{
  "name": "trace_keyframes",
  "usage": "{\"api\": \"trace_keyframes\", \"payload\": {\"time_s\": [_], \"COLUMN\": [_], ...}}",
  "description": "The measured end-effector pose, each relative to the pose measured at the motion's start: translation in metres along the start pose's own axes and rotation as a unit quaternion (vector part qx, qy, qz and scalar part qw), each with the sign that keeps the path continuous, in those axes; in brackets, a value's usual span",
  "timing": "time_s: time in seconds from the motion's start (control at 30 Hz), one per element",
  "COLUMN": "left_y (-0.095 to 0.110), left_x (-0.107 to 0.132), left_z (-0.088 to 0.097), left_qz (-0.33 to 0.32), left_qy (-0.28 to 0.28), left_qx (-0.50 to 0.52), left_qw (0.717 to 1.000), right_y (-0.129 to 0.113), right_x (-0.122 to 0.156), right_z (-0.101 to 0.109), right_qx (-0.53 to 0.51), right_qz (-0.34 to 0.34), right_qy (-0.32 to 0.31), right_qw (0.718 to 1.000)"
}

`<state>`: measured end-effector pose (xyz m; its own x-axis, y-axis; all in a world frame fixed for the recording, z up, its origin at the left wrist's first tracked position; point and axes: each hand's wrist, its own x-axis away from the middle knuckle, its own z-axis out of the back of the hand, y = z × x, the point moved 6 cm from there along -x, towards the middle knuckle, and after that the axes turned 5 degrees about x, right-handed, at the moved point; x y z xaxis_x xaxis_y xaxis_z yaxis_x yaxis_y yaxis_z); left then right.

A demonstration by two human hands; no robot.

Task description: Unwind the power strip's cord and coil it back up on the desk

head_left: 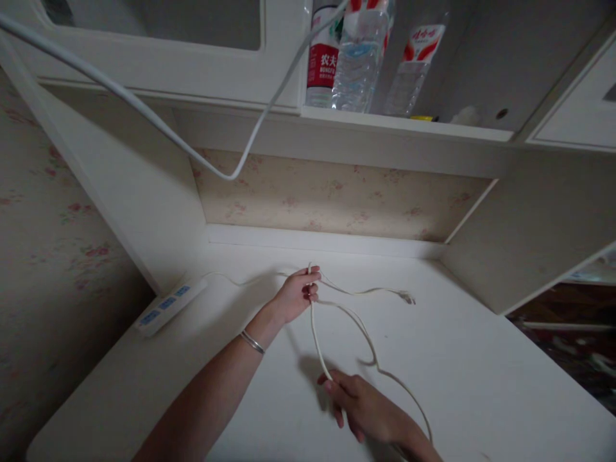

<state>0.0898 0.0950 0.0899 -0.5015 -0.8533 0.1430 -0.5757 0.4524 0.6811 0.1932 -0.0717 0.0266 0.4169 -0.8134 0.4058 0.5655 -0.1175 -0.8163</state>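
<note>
A thin white cord lies looped on the white desk. My left hand, with a bracelet on the wrist, is closed around a fold of the cord near the middle of the desk. My right hand pinches the same cord lower down, close to the front edge. The stretch between the two hands is pulled fairly straight. One free end with a small plug rests to the right of my left hand. The cord runs left to a white power strip.
A thicker white cable hangs across the upper left. Three water bottles stand on the shelf above the desk. Flowered wallpaper covers the left wall. A desk side panel closes in the right.
</note>
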Motion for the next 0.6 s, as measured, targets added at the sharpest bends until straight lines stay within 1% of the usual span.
{"api": "trace_keyframes", "payload": {"time_s": [0.07,0.13,0.23,0.3,0.37,0.47,0.53,0.6], "left_y": [0.014,0.028,0.047,0.057,0.063,0.065,0.064,0.064], "left_x": [-0.006,-0.011,-0.013,-0.010,-0.003,0.009,0.017,0.024], "left_z": [0.009,0.024,0.053,0.074,0.094,0.121,0.140,0.159], "left_qz": [-0.011,-0.028,-0.056,-0.073,-0.083,-0.090,-0.092,-0.092], "left_qy": [0.017,0.042,0.096,0.135,0.170,0.221,0.260,0.301], "left_qx": [-0.007,-0.020,-0.057,-0.098,-0.152,-0.244,-0.301,-0.358], "left_qw": [1.000,0.999,0.992,0.983,0.970,0.940,0.913,0.879], "right_y": [0.015,0.030,0.053,0.067,0.079,0.095,0.108,0.121], "right_x": [0.004,0.010,0.022,0.030,0.038,0.048,0.051,0.050], "right_z": [-0.004,-0.006,-0.003,0.007,0.024,0.057,0.077,0.094], "right_qx": [-0.004,-0.026,-0.075,-0.106,-0.130,-0.159,-0.190,-0.240], "right_qz": [-0.023,-0.046,-0.089,-0.115,-0.124,-0.135,-0.151,-0.149], "right_qy": [0.003,0.004,0.003,0.025,0.075,0.181,0.248,0.310], "right_qw": [1.000,0.999,0.993,0.987,0.981,0.961,0.938,0.908]}}
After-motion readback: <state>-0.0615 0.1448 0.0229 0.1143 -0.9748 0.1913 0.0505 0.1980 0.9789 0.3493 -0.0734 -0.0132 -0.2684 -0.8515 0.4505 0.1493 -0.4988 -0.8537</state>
